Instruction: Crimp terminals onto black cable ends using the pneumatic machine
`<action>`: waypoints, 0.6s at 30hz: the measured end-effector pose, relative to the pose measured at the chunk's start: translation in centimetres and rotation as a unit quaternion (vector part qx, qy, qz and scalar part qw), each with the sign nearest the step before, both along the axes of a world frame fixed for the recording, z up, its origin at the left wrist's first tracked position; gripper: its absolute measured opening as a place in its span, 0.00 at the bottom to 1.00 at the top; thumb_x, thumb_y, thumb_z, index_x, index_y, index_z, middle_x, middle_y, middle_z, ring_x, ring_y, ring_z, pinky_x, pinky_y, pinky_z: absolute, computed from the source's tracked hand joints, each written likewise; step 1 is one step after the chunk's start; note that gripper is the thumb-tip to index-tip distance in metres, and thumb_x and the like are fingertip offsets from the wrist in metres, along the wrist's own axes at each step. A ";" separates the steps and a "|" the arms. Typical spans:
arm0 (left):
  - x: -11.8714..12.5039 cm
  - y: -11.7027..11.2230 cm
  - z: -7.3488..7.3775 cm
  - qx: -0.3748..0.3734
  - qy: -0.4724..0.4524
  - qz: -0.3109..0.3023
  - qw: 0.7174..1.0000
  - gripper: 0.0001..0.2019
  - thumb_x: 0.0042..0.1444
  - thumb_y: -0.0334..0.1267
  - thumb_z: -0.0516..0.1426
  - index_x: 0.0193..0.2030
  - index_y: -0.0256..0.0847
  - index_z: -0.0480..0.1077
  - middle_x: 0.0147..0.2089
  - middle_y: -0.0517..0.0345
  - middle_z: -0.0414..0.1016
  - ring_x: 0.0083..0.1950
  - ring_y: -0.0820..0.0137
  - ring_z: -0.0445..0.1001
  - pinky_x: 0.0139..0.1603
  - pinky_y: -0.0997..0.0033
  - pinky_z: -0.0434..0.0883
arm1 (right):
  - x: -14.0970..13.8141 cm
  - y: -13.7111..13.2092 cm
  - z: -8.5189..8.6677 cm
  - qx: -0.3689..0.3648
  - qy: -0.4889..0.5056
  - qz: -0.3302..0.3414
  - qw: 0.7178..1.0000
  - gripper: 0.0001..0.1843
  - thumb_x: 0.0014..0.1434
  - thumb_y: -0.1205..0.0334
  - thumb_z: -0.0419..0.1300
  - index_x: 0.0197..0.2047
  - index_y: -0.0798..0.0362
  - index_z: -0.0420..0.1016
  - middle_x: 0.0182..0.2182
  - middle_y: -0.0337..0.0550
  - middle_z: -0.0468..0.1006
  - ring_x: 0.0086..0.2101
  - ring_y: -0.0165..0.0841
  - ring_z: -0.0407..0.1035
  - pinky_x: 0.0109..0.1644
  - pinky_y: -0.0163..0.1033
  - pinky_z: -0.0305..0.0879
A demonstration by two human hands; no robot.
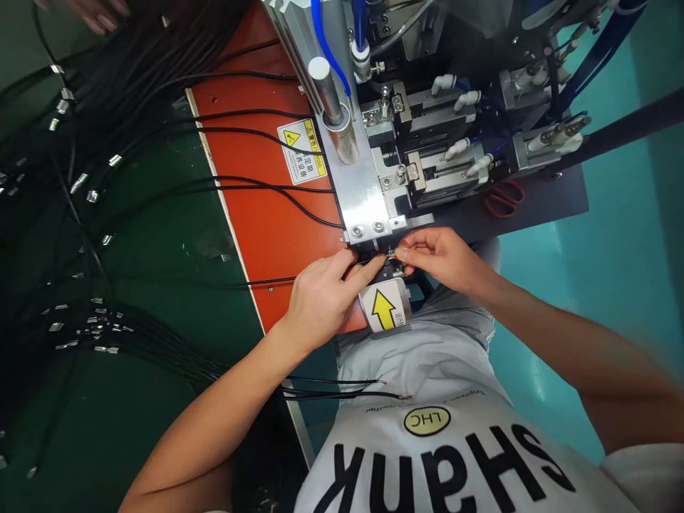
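My left hand is closed around a black cable that comes in from the left, its index finger stretched toward the cable's end. Thin coloured wires show at that end, at the front of the machine's metal block. My right hand pinches these wires from the right between thumb and fingertips. Below the fingers is a plate with a yellow arrow. The fingers partly hide the small fixture under the wire ends.
Several black cables cross the orange machine base into the block. More cables with metal connectors lie on the green table. Pneumatic cylinders and red-handled scissors are at the right. Another person's hand is at top left.
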State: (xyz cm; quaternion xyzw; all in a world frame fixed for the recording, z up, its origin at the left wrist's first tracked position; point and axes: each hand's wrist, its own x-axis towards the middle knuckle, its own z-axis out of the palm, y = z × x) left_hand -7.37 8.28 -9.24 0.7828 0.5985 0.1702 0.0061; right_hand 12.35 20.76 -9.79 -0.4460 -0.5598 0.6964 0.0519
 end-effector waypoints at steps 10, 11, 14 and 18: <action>0.1 0.2 -0.1 0.001 0.014 -0.009 1.000 0.18 0.64 0.29 0.49 0.58 0.44 0.71 0.37 0.53 0.73 0.34 0.70 0.69 0.31 0.71 0.62 | -0.2 -0.8 -0.1 0.114 -0.023 0.006 0.993 0.06 0.59 0.59 0.62 0.34 0.53 0.74 0.27 0.41 0.78 0.27 0.34 0.75 0.32 0.38 0.69; 0.2 0.2 -0.2 0.004 0.013 -0.010 1.000 0.18 0.64 0.29 0.49 0.57 0.44 0.71 0.37 0.53 0.73 0.34 0.70 0.69 0.31 0.71 0.62 | -0.2 -0.8 0.0 0.130 -0.034 0.006 0.991 0.06 0.60 0.59 0.62 0.34 0.53 0.74 0.27 0.41 0.78 0.27 0.34 0.75 0.32 0.39 0.69; 0.3 0.1 -0.3 0.011 0.005 -0.009 1.000 0.18 0.64 0.29 0.49 0.57 0.44 0.71 0.38 0.53 0.74 0.34 0.70 0.69 0.31 0.71 0.62 | -0.1 -1.0 0.2 0.159 -0.050 0.003 0.986 0.05 0.59 0.60 0.62 0.34 0.53 0.75 0.26 0.42 0.79 0.27 0.35 0.75 0.32 0.39 0.69; 0.3 -0.1 -0.2 -0.009 0.001 -0.005 1.000 0.17 0.65 0.32 0.50 0.57 0.42 0.71 0.38 0.53 0.74 0.34 0.69 0.70 0.31 0.70 0.62 | 0.0 -1.1 0.3 0.151 -0.022 -0.017 0.988 0.09 0.58 0.56 0.64 0.36 0.54 0.77 0.29 0.43 0.80 0.26 0.33 0.74 0.31 0.38 0.70</action>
